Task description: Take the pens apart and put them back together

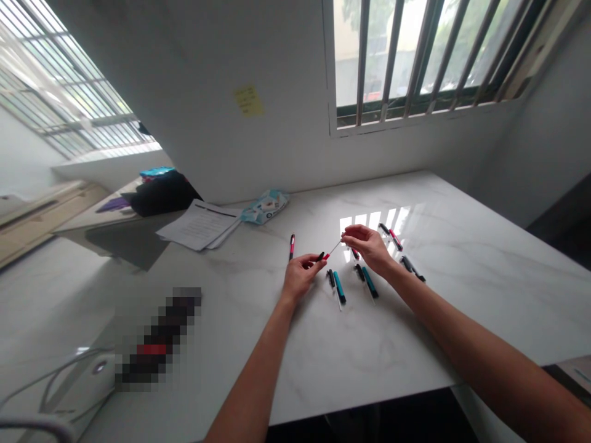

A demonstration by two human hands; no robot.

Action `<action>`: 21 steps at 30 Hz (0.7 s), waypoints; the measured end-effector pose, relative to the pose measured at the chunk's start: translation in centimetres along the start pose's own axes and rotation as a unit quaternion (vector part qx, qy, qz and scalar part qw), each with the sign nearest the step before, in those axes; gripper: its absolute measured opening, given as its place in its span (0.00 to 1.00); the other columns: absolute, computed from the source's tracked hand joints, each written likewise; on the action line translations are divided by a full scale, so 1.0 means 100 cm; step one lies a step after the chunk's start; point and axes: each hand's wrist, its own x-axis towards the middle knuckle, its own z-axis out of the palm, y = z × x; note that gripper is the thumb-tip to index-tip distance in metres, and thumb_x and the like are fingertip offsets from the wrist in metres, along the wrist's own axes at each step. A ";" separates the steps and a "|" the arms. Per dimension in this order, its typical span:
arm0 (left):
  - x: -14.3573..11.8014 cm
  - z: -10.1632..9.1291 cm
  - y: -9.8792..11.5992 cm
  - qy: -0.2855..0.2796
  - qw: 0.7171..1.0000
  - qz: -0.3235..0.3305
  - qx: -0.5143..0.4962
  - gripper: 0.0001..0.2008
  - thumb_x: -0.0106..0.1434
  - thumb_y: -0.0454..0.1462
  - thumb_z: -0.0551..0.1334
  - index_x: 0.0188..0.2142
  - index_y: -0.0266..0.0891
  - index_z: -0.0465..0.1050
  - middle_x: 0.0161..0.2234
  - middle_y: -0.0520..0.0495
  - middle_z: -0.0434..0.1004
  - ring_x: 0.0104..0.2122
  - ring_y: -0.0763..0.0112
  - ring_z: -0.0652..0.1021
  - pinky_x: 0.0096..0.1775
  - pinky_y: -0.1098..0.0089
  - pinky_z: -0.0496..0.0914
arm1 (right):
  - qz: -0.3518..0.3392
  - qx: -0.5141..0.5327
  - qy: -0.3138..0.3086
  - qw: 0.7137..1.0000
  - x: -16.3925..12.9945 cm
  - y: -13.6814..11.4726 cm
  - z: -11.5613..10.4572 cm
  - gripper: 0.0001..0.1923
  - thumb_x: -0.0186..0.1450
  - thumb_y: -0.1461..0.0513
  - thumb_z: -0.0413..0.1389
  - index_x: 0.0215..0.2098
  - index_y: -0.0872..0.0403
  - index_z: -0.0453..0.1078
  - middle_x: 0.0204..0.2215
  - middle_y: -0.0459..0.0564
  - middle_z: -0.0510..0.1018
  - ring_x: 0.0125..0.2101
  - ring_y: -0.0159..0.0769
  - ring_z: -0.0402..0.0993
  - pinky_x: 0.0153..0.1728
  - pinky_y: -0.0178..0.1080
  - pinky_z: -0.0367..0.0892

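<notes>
My left hand (301, 275) is closed on a red and black pen barrel (326, 256), pinched at the fingertips. A thin pale pen refill (335, 246) runs from the barrel's end up to my right hand (367, 243), whose fingers pinch its other end. How deep the refill sits in the barrel I cannot tell. Below my hands lie two teal pen barrels (339, 287), each beside a black pen part (359, 272) and a thin refill. Another red pen piece (355, 253) shows partly under my right hand. Left of them rests a red and black pen (292, 246).
Farther right lie a red pen barrel (396, 240) and dark pen parts (412, 269). Printed papers (201, 224) and a wipes packet (265, 207) are near the wall. A blurred dark object (159, 338) and cables (50, 375) are at left. The table's front edge runs below my arms.
</notes>
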 end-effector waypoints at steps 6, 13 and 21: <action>-0.001 0.001 0.003 -0.001 1.000 -0.005 -0.004 0.20 0.55 0.50 0.73 0.39 0.38 0.87 0.32 0.44 0.84 0.25 0.74 0.70 0.27 0.72 0.60 | -0.002 -0.012 -0.007 1.000 0.000 0.003 0.000 0.19 0.53 0.55 0.75 0.40 0.49 0.79 0.38 0.48 0.85 0.39 0.38 0.82 0.40 0.38 0.73; -0.001 0.001 0.002 0.004 1.000 -0.006 -0.003 0.20 0.54 0.50 0.74 0.39 0.38 0.87 0.30 0.45 0.83 0.25 0.73 0.70 0.27 0.72 0.60 | -0.010 -0.006 -0.001 1.000 -0.001 0.000 0.000 0.19 0.53 0.55 0.75 0.40 0.49 0.79 0.38 0.48 0.85 0.40 0.37 0.82 0.43 0.39 0.74; -0.003 0.003 0.006 0.001 1.000 -0.006 -0.019 0.21 0.54 0.50 0.75 0.39 0.37 0.87 0.29 0.46 0.83 0.24 0.74 0.71 0.26 0.73 0.61 | 0.000 -0.065 -0.060 0.996 -0.007 0.000 0.008 0.22 0.53 0.53 0.75 0.42 0.50 0.79 0.39 0.50 0.85 0.43 0.40 0.82 0.50 0.44 0.75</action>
